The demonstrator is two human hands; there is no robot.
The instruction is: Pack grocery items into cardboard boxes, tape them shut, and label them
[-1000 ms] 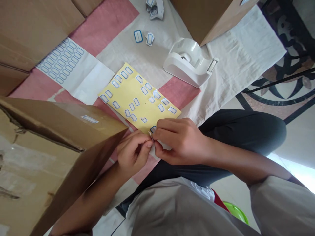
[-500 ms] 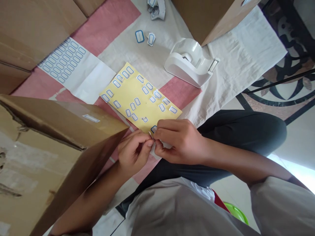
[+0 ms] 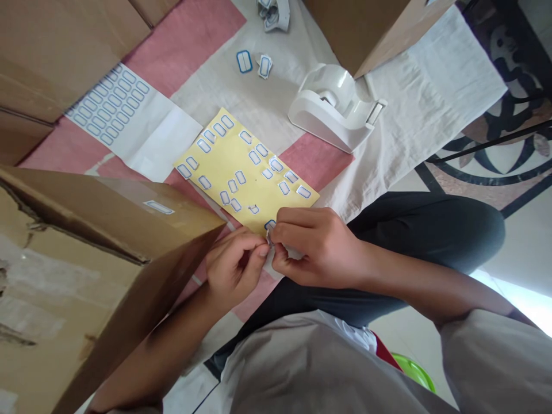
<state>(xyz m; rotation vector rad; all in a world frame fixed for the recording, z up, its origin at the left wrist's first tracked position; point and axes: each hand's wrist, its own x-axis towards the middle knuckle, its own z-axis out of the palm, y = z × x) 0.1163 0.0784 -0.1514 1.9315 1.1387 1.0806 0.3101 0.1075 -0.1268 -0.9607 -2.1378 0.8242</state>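
My left hand [image 3: 236, 263] and my right hand [image 3: 317, 246] meet fingertip to fingertip, both closed in a pinch. Between them is a small sticker label [image 3: 268, 236], mostly covered by the fingers. Just beyond the fingertips lies the near end of a yellow sheet [image 3: 224, 156], dotted with several blue-bordered white labels. One of these, a blue-edged label [image 3: 270, 224], shows partly behind my right fingers. A whitish paper [image 3: 276, 265] peeks out under my hands.
A white tape dispenser [image 3: 334, 109] stands beyond the yellow sheet. Farther left lies a label sheet [image 3: 150, 138]. Loose labels [image 3: 244, 61] and crumpled paper [image 3: 276, 14] sit at the back. A cardboard box [image 3: 107, 230] rises close on the left; another box [image 3: 366, 34] stands behind.
The small label between my fingertips has shifted slightly upward and shows a bit more. Both hands keep nearly the same place; the view has tilted a little.
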